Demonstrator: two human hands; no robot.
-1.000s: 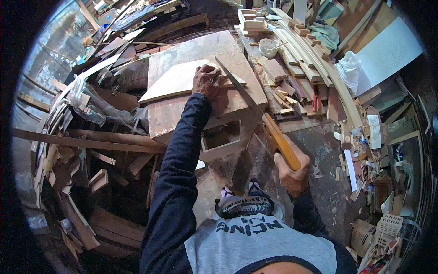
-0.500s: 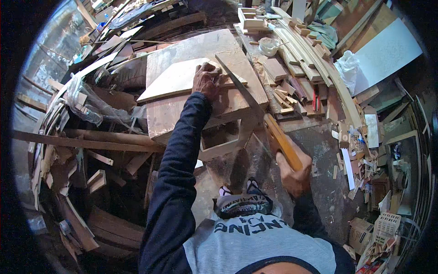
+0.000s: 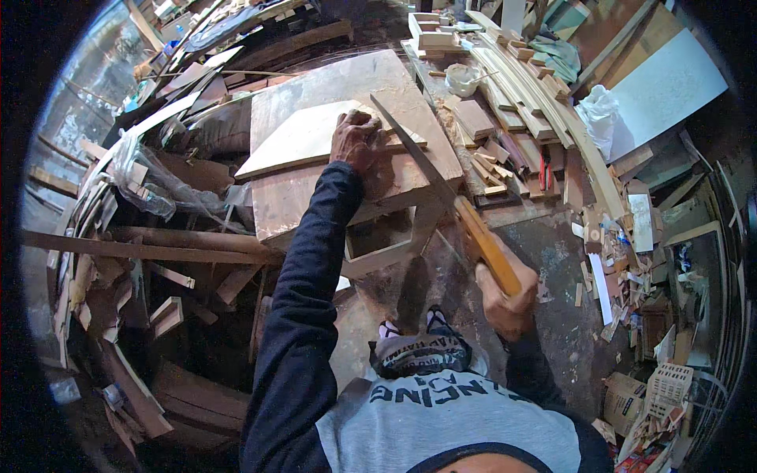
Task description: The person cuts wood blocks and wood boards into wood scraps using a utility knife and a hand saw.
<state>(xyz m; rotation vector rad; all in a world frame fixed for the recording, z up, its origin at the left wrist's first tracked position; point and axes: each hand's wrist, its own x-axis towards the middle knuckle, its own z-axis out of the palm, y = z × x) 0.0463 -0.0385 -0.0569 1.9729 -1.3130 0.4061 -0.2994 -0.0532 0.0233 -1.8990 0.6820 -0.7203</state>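
Observation:
My right hand (image 3: 509,296) is wrapped round the yellow-brown wooden handle of a handsaw (image 3: 418,158). The saw's long tapering blade slants away to the upper left and lies across the right end of a pale wooden board (image 3: 296,140). With curled fingers, my left hand (image 3: 356,138) presses down on that board, just left of the blade, and grips it there. Under the board is a box-like wooden workbench (image 3: 296,91), its side open near me. The saw's teeth are too fine to make out.
To the right, a low bench carries long pale strips (image 3: 544,102), small offcuts (image 3: 493,169) and a white bowl (image 3: 464,79). A white sheet (image 3: 670,94) leans beyond. Scrap wood (image 3: 169,315) and clear plastic (image 3: 146,177) crowd the left; a cardboard box (image 3: 623,398) stands lower right.
Almost nothing differs. The saw and my right hand have shifted very slightly to the left; my left hand keeps its place on the board.

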